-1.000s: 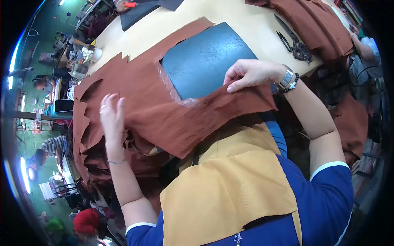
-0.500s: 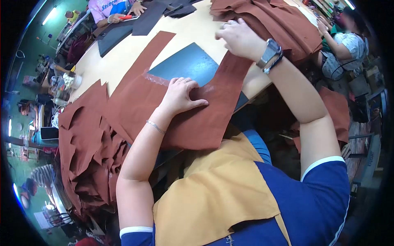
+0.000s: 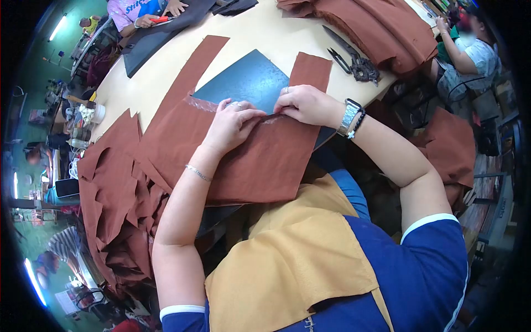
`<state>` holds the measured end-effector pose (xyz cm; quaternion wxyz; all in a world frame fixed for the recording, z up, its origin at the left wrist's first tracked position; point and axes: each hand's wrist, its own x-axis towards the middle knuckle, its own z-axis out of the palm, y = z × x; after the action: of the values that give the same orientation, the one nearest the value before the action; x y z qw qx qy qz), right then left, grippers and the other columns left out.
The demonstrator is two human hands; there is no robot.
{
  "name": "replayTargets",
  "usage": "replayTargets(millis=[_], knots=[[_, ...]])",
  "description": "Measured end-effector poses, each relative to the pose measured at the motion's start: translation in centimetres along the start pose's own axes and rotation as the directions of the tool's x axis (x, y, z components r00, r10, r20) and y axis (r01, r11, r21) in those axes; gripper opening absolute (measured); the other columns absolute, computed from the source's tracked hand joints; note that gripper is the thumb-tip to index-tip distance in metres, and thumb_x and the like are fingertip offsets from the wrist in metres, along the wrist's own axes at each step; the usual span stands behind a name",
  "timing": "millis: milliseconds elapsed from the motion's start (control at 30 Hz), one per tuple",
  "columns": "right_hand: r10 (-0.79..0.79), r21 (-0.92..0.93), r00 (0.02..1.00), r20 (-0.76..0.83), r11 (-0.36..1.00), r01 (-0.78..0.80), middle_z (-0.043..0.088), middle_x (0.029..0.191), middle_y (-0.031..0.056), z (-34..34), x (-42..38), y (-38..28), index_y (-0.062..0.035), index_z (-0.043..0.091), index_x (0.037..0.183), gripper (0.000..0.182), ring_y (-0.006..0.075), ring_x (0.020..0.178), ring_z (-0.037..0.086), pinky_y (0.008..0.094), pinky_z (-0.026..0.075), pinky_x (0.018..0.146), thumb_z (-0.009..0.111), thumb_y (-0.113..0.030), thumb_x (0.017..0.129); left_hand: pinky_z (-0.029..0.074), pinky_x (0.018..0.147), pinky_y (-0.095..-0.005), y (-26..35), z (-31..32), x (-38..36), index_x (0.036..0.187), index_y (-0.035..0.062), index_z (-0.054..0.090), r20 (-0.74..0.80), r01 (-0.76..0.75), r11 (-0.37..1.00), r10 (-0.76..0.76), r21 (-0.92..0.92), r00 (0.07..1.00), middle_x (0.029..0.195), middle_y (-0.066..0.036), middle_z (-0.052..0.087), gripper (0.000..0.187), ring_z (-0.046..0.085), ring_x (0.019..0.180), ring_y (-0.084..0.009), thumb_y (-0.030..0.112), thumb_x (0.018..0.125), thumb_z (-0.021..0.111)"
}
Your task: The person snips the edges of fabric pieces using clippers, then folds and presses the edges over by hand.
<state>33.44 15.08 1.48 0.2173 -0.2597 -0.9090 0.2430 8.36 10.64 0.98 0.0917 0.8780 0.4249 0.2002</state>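
Observation:
A reddish-brown cloth piece (image 3: pixel 249 171) with a curved cut-out and two upright strips lies partly over a dark, shiny board (image 3: pixel 243 77). Whitish, glossy residue shows along the curved edge. My left hand (image 3: pixel 231 124) rests on the cloth, its thumb and fingers closed together on that edge. Close to its right, my right hand (image 3: pixel 310 105) pinches the same edge near the foot of the right strip. The fingertips of both hands nearly meet, and the bit of edge between them is partly hidden.
Black scissors (image 3: pixel 362 66) and a smaller dark cutting tool (image 3: pixel 338 60) lie on the pale table (image 3: pixel 160 66). Brown cloth is heaped at the left (image 3: pixel 119 205) and stacked at the back right (image 3: pixel 365 33). Across the table a person's hand (image 3: pixel 146 21) holds a red-handled tool over dark material.
My right hand has come down from the right strip's top to the curved edge, closing its fingers there. My left hand's fingers have drawn together. The scissors are now uncovered.

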Motion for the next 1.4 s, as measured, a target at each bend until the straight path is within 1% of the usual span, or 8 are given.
replayTargets(millis=[267, 433, 567, 667, 867, 1067, 1167, 1400], knots=[[-0.220, -0.380, 0.974, -0.062, 0.907, 0.181, 0.064, 0.099, 0.0063, 1.5, -1.9, -0.5, -0.0082, 0.070, 0.099, 0.021, 0.0240, 0.095, 0.062, 0.0339, 0.053, 0.084, 0.055, -0.009, 0.085, 0.036, 0.109, -0.0499, -1.7, -0.8, -0.8, 0.099, 0.0241, 0.074, 0.026, -0.134, 0.975, 0.131, 0.176, 0.991, 0.101, 0.004, 0.068, 0.018, 0.064, 0.098, -0.0170, 0.015, 0.088, 0.063], [-0.131, -0.483, 0.991, -0.042, 0.871, 0.095, 0.064, 0.102, 0.0078, 2.0, -2.3, -2.4, -0.0083, 0.067, 0.108, 0.026, 0.0236, 0.098, 0.062, 0.0345, 0.051, 0.080, 0.051, -0.014, 0.088, 0.036, 0.110, -0.0494, -1.8, -0.4, -1.2, 0.097, 0.0274, 0.074, -0.033, -0.225, 0.919, 0.249, 0.324, 0.968, 0.096, 0.006, 0.066, 0.022, 0.064, 0.093, -0.0140, 0.014, 0.085, 0.061], [-0.158, -0.629, 0.985, -0.063, 0.773, 0.084, 0.063, 0.106, 0.0081, 2.7, -2.2, -3.6, -0.0073, 0.065, 0.112, 0.029, 0.0218, 0.101, 0.060, 0.0349, 0.046, 0.080, 0.050, -0.016, 0.089, 0.037, 0.109, -0.0484, -1.8, -0.3, -1.5, 0.097, 0.0271, 0.073, -0.043, -0.208, 0.921, 0.235, 0.329, 0.971, 0.097, 0.006, 0.066, 0.021, 0.064, 0.094, -0.0141, 0.014, 0.085, 0.062], [-0.059, -0.674, 0.998, 0.008, 0.737, 0.049, 0.063, 0.107, 0.0080, 3.6, -1.7, -5.1, -0.0046, 0.064, 0.115, 0.031, 0.0209, 0.101, 0.058, 0.0356, 0.043, 0.080, 0.050, -0.016, 0.089, 0.039, 0.107, -0.0474, -1.9, -0.4, -1.8, 0.096, 0.0250, 0.073, -0.066, -0.192, 0.925, 0.225, 0.328, 0.972, 0.097, 0.006, 0.067, 0.018, 0.064, 0.094, -0.0146, 0.015, 0.084, 0.064], [-0.093, -0.652, 0.995, -0.047, 0.757, 0.040, 0.063, 0.107, 0.0077, 4.9, -1.1, -5.5, -0.0005, 0.063, 0.114, 0.032, 0.0195, 0.098, 0.058, 0.0323, 0.045, 0.077, 0.052, -0.015, 0.088, 0.040, 0.106, -0.0477, -4.1, -1.4, -2.6, 0.097, 0.0259, 0.073, -0.090, -0.139, 0.931, 0.179, 0.338, 0.980, 0.097, 0.006, 0.068, 0.018, 0.065, 0.095, -0.0141, 0.016, 0.085, 0.064], [0.007, -0.621, 1.000, -0.024, 0.784, -0.020, 0.063, 0.109, 0.0081, 5.1, -0.9, -6.1, -0.0006, 0.061, 0.117, 0.033, 0.0199, 0.098, 0.059, 0.0320, 0.049, 0.073, 0.053, -0.013, 0.087, 0.040, 0.106, -0.0488, -5.4, -1.0, -2.9, 0.096, 0.0251, 0.073, -0.148, -0.078, 0.949, 0.129, 0.306, 0.981, 0.097, 0.006, 0.068, 0.017, 0.065, 0.095, -0.0138, 0.016, 0.086, 0.065], [-0.009, -0.632, 0.998, -0.061, 0.774, -0.031, 0.061, 0.109, 0.0078, 5.2, -0.9, -6.2, -0.0011, 0.059, 0.119, 0.035, 0.0207, 0.099, 0.059, 0.0339, 0.050, 0.072, 0.054, -0.013, 0.087, 0.040, 0.106, -0.0497, -5.3, -0.9, -2.9, 0.097, 0.0254, 0.073, -0.156, -0.067, 0.947, 0.121, 0.315, 0.980, 0.098, 0.006, 0.068, 0.017, 0.065, 0.096, -0.0144, 0.015, 0.086, 0.064], [0.187, -0.575, 0.982, 0.024, 0.806, -0.139, 0.060, 0.111, 0.0077, 5.2, 1.9, -7.8, -0.0063, 0.055, 0.130, 0.042, 0.0236, 0.103, 0.059, 0.0408, 0.052, 0.072, 0.055, -0.015, 0.089, 0.038, 0.107, -0.0531, -5.2, -0.8, -2.9, 0.099, 0.0258, 0.072, -0.157, -0.036, 0.942, 0.093, 0.332, 0.983, 0.101, 0.007, 0.067, 0.020, 0.065, 0.099, -0.0146, 0.015, 0.085, 0.063]])
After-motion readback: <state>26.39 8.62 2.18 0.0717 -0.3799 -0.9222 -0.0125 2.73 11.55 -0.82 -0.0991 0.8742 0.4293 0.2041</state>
